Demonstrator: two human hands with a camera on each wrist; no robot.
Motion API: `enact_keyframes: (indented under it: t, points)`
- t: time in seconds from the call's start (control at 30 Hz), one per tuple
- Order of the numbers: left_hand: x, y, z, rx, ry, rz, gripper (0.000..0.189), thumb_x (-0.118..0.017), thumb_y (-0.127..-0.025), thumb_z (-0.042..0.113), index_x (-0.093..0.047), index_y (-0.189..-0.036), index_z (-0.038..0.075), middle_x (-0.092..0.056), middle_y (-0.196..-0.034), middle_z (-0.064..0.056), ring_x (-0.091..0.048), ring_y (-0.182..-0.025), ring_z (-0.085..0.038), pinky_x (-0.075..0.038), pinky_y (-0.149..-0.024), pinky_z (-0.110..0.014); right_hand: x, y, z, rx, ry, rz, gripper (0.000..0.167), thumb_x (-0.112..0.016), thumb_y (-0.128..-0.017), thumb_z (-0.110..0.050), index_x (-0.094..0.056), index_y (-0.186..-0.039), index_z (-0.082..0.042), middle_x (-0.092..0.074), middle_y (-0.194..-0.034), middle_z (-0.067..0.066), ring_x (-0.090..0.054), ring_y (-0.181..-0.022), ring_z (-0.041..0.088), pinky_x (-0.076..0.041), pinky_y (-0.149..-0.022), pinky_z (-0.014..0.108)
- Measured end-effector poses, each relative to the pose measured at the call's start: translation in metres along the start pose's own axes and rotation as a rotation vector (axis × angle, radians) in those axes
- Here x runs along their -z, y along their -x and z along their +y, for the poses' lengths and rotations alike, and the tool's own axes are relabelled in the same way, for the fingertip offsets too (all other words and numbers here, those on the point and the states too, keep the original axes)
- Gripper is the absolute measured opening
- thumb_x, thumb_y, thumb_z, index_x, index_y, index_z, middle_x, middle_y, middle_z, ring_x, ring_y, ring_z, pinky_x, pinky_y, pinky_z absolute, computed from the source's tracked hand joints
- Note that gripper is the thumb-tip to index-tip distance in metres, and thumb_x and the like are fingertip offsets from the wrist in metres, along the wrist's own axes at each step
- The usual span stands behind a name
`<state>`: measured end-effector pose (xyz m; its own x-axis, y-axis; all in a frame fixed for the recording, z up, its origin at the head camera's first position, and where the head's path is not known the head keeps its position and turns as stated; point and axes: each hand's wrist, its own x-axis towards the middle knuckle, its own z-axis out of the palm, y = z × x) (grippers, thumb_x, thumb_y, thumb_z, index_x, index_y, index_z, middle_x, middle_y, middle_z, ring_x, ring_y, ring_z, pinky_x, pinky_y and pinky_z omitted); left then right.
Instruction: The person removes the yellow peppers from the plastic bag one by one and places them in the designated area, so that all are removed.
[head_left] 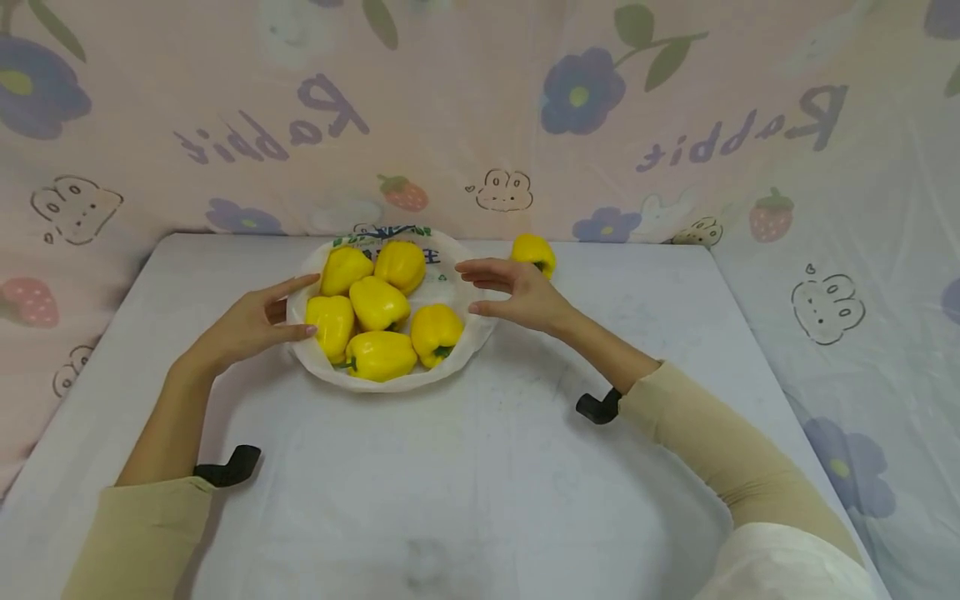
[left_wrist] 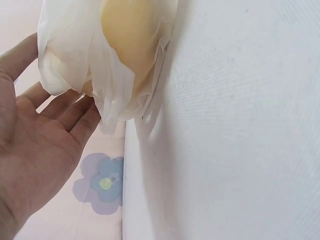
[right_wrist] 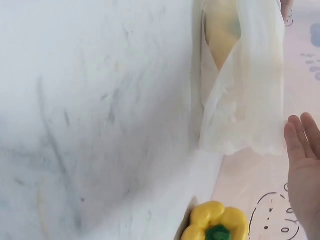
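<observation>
A white printed plastic bag (head_left: pixel 367 385), its mouth spread wide and round, holds several yellow bell peppers (head_left: pixel 378 304). The left hand (head_left: pixel 251 329) grips the bag's left rim, thumb and index fingertip over the edge beside a pepper, other fingers outside. In the left wrist view, these fingers (left_wrist: pixel 80 112) lie against the thin, translucent side. At the opposite rim is the right hand (head_left: pixel 528 296), its fingers (right_wrist: pixel 297 137) extended and fingertips right by the bag's edge. Another yellow bell pepper (head_left: pixel 531 250) sits on the table behind the right hand, partly hidden by it.
The white-covered table (head_left: pixel 450 500) ends at the back against a pink curtain (head_left: pixel 465 108) printed with rabbits, flowers and lettering. Black camera mounts (head_left: pixel 600 408) stick out from both wrists. Faint dark smudges mark the table cover.
</observation>
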<state>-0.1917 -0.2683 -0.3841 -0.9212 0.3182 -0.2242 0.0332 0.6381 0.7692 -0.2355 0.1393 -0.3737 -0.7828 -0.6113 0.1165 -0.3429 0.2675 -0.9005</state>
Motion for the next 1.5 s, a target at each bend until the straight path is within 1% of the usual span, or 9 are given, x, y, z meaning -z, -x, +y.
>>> enact_keyframes:
  t: [0.17,0.33,0.57,0.7,0.83,1.0,1.27,1.37,1.5]
  points:
    - [0.0,0.0,0.001,-0.004,0.001,0.002,0.08,-0.074,-0.09,0.029,-0.031,-0.158,0.025,-0.023,-0.165,-0.016,-0.034,-0.142,-0.053,-0.03,-0.114,-0.066,-0.009,-0.003,-0.006,0.006,0.057,-0.048,0.058,-0.077,-0.088,-0.018,-0.055,-0.14,-0.006,-0.059,-0.142,0.007,-0.056,-0.131,0.025,-0.046,-0.111,0.032]
    - [-0.001,0.0,0.0,-0.006,0.008,0.006,0.08,-0.074,-0.09,0.029,-0.031,-0.157,0.026,-0.023,-0.165,-0.015,-0.034,-0.142,-0.052,-0.031,-0.114,-0.066,-0.017,-0.008,-0.009,-0.048,0.112,-0.1,0.06,-0.077,-0.088,-0.026,-0.054,-0.142,-0.013,-0.058,-0.144,0.005,-0.056,-0.132,0.017,-0.045,-0.112,0.03]
    - [-0.001,-0.001,-0.002,-0.009,0.007,-0.002,0.081,-0.073,-0.091,0.031,-0.029,-0.158,0.026,-0.022,-0.166,-0.015,-0.036,-0.141,-0.053,-0.033,-0.112,-0.066,-0.025,-0.011,-0.009,-0.089,0.131,-0.146,0.064,-0.077,-0.088,-0.028,-0.051,-0.145,-0.013,-0.054,-0.147,0.012,-0.054,-0.135,0.021,-0.044,-0.113,0.034]
    - [-0.001,0.0,-0.003,-0.014,0.011,0.0,0.08,-0.073,-0.091,0.03,-0.029,-0.158,0.026,-0.023,-0.166,-0.015,-0.035,-0.142,-0.052,-0.033,-0.113,-0.066,-0.029,-0.015,-0.01,-0.121,0.155,-0.175,0.067,-0.077,-0.088,-0.029,-0.049,-0.147,-0.013,-0.051,-0.151,0.008,-0.051,-0.137,0.023,-0.042,-0.115,0.035]
    - [-0.001,0.001,-0.004,-0.013,0.009,0.003,0.08,-0.073,-0.091,0.031,-0.029,-0.158,0.026,-0.023,-0.165,-0.015,-0.034,-0.142,-0.052,-0.032,-0.113,-0.066,-0.033,-0.018,-0.01,-0.157,0.219,-0.204,0.07,-0.077,-0.088,-0.034,-0.047,-0.148,-0.014,-0.05,-0.152,0.003,-0.05,-0.139,0.021,-0.041,-0.116,0.034]
    - [-0.003,0.001,-0.006,-0.014,0.011,-0.009,0.081,-0.073,-0.091,0.033,-0.028,-0.158,0.026,-0.02,-0.166,-0.016,-0.033,-0.142,-0.054,-0.031,-0.113,-0.068,-0.039,-0.021,-0.007,-0.187,0.321,-0.234,0.075,-0.078,-0.085,-0.038,-0.047,-0.148,-0.014,-0.052,-0.15,0.003,-0.053,-0.132,0.017,-0.043,-0.115,0.034]
    - [-0.003,0.003,-0.007,-0.022,0.003,-0.021,0.081,-0.072,-0.092,0.033,-0.027,-0.159,0.023,-0.019,-0.166,-0.018,-0.033,-0.141,-0.055,-0.032,-0.112,-0.069,-0.047,-0.023,-0.006,-0.233,0.396,-0.278,0.078,-0.079,-0.084,-0.041,-0.045,-0.149,-0.017,-0.053,-0.148,0.002,-0.052,-0.129,0.015,-0.04,-0.117,0.034]
    - [-0.002,0.003,-0.006,-0.03,0.008,-0.024,0.081,-0.072,-0.092,0.031,-0.027,-0.159,0.023,-0.018,-0.166,-0.018,-0.033,-0.141,-0.055,-0.032,-0.112,-0.068,-0.048,-0.022,-0.006,-0.228,0.421,-0.288,0.078,-0.08,-0.083,-0.041,-0.045,-0.149,-0.017,-0.053,-0.148,0.001,-0.051,-0.13,0.015,-0.039,-0.117,0.034]
    - [0.0,0.001,-0.003,-0.027,-0.017,-0.016,0.081,-0.072,-0.091,0.032,-0.028,-0.158,0.025,-0.021,-0.165,-0.018,-0.035,-0.141,-0.054,-0.032,-0.112,-0.068,-0.045,-0.022,-0.008,-0.203,0.413,-0.287,0.077,-0.081,-0.083,-0.039,-0.048,-0.147,-0.014,-0.054,-0.148,0.001,-0.052,-0.13,0.014,-0.04,-0.117,0.033]
